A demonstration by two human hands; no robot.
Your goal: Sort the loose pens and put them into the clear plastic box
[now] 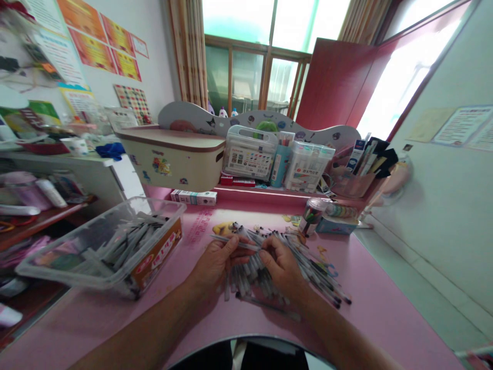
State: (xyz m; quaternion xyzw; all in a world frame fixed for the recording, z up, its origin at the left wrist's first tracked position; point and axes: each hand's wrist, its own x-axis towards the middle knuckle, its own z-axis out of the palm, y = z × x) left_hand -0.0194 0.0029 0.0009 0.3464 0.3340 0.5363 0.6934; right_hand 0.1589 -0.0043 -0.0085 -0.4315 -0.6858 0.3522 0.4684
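Head view: the left hand (219, 257) pinched a pen (248, 246); the right hand (281, 261) curled at its end, hold unclear; pens (133, 244) filled part of the bin (157, 258); a loose heap (252, 275) covered the table (370, 303).

a pink desk (385, 288) bears piled pens (254, 273) and a clear bin (158, 253).

Forearms (154, 324) forward, left hand (215, 259) pinching, right hand (284, 263) seemingly likewise
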